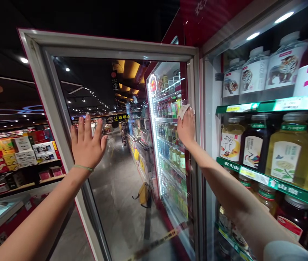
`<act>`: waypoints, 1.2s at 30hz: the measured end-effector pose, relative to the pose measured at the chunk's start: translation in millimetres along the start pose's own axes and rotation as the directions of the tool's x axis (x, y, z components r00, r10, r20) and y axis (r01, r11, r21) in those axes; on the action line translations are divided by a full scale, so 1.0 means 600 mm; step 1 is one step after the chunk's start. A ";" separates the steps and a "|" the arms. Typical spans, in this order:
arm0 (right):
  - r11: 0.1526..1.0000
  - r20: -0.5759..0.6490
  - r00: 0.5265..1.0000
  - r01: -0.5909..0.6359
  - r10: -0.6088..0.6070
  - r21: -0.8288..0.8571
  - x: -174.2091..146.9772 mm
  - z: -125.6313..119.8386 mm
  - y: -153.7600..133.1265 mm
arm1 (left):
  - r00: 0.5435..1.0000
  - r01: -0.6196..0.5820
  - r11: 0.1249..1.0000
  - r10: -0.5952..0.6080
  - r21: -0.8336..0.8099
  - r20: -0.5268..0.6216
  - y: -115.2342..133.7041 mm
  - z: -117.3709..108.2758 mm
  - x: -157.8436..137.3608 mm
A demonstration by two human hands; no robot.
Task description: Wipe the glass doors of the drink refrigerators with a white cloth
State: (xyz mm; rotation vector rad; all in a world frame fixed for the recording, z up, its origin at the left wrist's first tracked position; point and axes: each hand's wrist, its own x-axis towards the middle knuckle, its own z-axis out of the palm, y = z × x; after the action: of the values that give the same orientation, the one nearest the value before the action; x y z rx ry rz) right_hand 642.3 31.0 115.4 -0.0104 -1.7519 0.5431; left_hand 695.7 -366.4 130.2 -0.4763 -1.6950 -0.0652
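A glass fridge door [121,52] with a grey inner frame and red outer edge stands swung out in front of me. My left hand [87,145] lies flat with fingers spread against the glass, near the door's left frame; a thin green band circles the wrist. Near the hinge side, my right hand [187,127] presses a pale cloth [183,110] to the glass. Part of that cloth is hidden under the fingers. To the right, the open fridge shows several bottles, among them a yellow tea bottle [290,145] on the middle shelf.
Green-edged fridge shelves [300,192] rise close beside my right arm. Through the glass appear another lit drinks fridge [170,145] and a yellow bag [144,194] on the floor. Boxed goods [25,156] fill shelves at left, above a chest freezer [4,214].
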 end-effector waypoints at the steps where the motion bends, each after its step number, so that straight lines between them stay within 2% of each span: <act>1: 0.999 -0.038 0.998 -0.040 0.041 0.015 -0.001 0.006 -0.009 | 1.000 0.000 1.000 0.000 -0.001 -0.004 0.001 -0.001 0.000; 3: 0.997 -0.041 0.998 0.043 -0.040 0.064 -0.038 0.026 -0.049 | 1.000 0.004 1.000 -0.004 -0.003 -0.009 0.003 -0.002 0.000; 4: 0.985 -0.017 0.989 0.149 -0.148 0.083 -0.069 0.037 -0.073 | 1.000 0.008 1.000 -0.008 -0.007 -0.010 0.005 -0.003 0.000; 5: 0.953 0.028 0.956 0.287 -0.291 0.097 -0.103 0.046 -0.095 | 1.000 0.013 1.000 -0.014 -0.015 -0.011 0.006 -0.004 0.000; 6: 0.890 0.085 0.888 0.441 -0.451 0.116 -0.137 0.053 -0.113 | 1.000 0.021 0.999 -0.021 -0.025 -0.011 0.006 -0.005 0.000; 7: 0.792 0.145 0.779 0.592 -0.610 0.148 -0.166 0.057 -0.123 | 1.000 0.027 0.999 -0.027 -0.032 -0.011 0.007 -0.006 0.000; 8: 0.674 0.199 0.644 0.713 -0.739 0.194 -0.186 0.057 -0.126 | 0.999 0.031 0.999 -0.031 -0.032 -0.010 0.007 -0.006 0.000; 9: 0.577 0.237 0.529 0.781 -0.815 0.238 -0.194 0.053 -0.120 | 0.999 0.032 0.999 -0.033 -0.026 -0.008 0.007 -0.007 0.001; 10: 0.542 0.259 0.483 0.798 -0.837 0.263 -0.189 0.045 -0.108 | 1.000 0.030 0.999 -0.030 -0.014 -0.005 0.007 -0.007 0.001; 11: 0.585 0.267 0.525 0.769 -0.808 0.258 -0.171 0.035 -0.090 | 1.000 0.025 1.000 -0.025 0.000 -0.003 0.006 -0.008 0.001; 12: 0.688 0.256 0.640 0.691 -0.724 0.221 -0.143 0.024 -0.069 | 1.000 0.019 1.000 -0.019 0.011 -0.002 0.005 -0.008 0.001; 13: 0.816 0.216 0.787 0.553 -0.577 0.165 -0.109 0.013 -0.048 | 1.000 0.016 1.000 -0.016 0.016 -0.002 0.005 -0.008 0.001; 14: 0.915 0.155 0.903 0.386 -0.400 0.114 -0.071 0.002 -0.029 | 1.000 0.017 1.000 -0.017 0.015 -0.004 0.005 -0.008 0.001; 15: 0.969 0.089 0.967 0.231 -0.238 0.084 -0.035 -0.006 -0.015 | 1.000 0.019 1.000 -0.019 0.009 -0.007 0.005 -0.008 0.001; 16: 0.992 0.046 0.993 0.105 -0.108 0.073 -0.004 -0.011 -0.008 | 1.000 0.024 1.000 -0.024 0.001 -0.008 0.005 -0.008 0.001; 18: 0.996 0.002 0.999 -0.044 0.044 0.082 0.029 -0.010 -0.020 | 1.000 0.029 0.999 -0.030 -0.012 -0.007 0.007 -0.008 0.000; 19: 0.994 -0.004 0.999 -0.050 0.051 0.099 0.030 -0.004 -0.040 | 1.000 0.030 0.999 -0.031 -0.015 -0.007 0.008 -0.008 0.000; 20: 0.993 -0.008 1.000 -0.009 0.010 0.121 0.022 0.005 -0.066 | 1.000 0.030 0.999 -0.030 -0.016 -0.007 0.009 -0.009 0.000; 22: 0.963 -0.008 0.977 0.210 -0.212 0.166 -0.016 0.029 -0.126 | 1.000 0.028 1.000 -0.028 -0.013 -0.009 0.010 -0.010 0.000; 23: 0.916 0.006 0.931 0.358 -0.365 0.182 -0.039 0.041 -0.153 | 1.000 0.027 1.000 -0.027 -0.013 -0.009 0.011 -0.011 0.000; 24: 0.840 0.035 0.852 0.507 -0.522 0.192 -0.059 0.051 -0.173 | 1.000 0.026 1.000 -0.027 -0.013 -0.010 0.011 -0.011 0.000; 25: 0.747 0.074 0.751 0.633 -0.656 0.203 -0.074 0.058 -0.186 | 1.000 0.025 1.000 -0.026 -0.015 -0.010 0.010 -0.012 0.000; 26: 0.660 0.115 0.652 0.720 -0.749 0.213 -0.080 0.059 -0.189 | 1.000 0.025 1.000 -0.025 -0.017 -0.010 0.010 -0.012 0.000; 27: 0.610 0.150 0.592 0.761 -0.792 0.219 -0.078 0.057 -0.183 | 1.000 0.025 0.999 -0.025 -0.021 -0.010 0.009 -0.012 0.000; 28: 0.618 0.168 0.594 0.757 -0.787 0.213 -0.067 0.049 -0.169 | 1.000 0.025 0.999 -0.025 -0.024 -0.008 0.008 -0.012 0.000; 29: 0.676 0.166 0.656 0.711 -0.737 0.193 -0.048 0.039 -0.149 | 1.000 0.023 0.999 -0.023 -0.022 -0.006 0.007 -0.013 0.000; 31: 0.858 0.099 0.855 0.496 -0.510 0.137 0.000 0.014 -0.095 | 1.000 0.012 1.000 -0.012 -0.005 -0.003 0.005 -0.013 0.000; 32: 0.923 0.052 0.926 0.366 -0.374 0.119 0.024 0.003 -0.068 | 1.000 0.007 1.000 -0.007 0.009 -0.001 0.005 -0.013 -0.001; 33: 0.963 0.016 0.969 0.245 -0.248 0.114 0.045 -0.005 -0.044 | 1.000 0.002 1.000 -0.002 0.022 0.000 0.005 -0.013 -0.001; 34: 0.984 -0.010 0.991 0.133 -0.133 0.117 0.062 -0.011 -0.028 | 1.000 0.002 0.999 -0.002 0.032 0.001 0.006 -0.013 -0.001; 36: 0.990 -0.037 0.998 -0.047 0.052 0.133 0.081 -0.012 -0.026 | 1.000 0.010 0.999 -0.010 0.041 0.005 0.009 -0.013 -0.002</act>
State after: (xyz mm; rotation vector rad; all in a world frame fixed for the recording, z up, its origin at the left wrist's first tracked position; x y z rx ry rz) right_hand 640.4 33.7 167.0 0.0275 -1.6769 0.6897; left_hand 705.3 -364.1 129.5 -0.4378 -1.7008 -0.0371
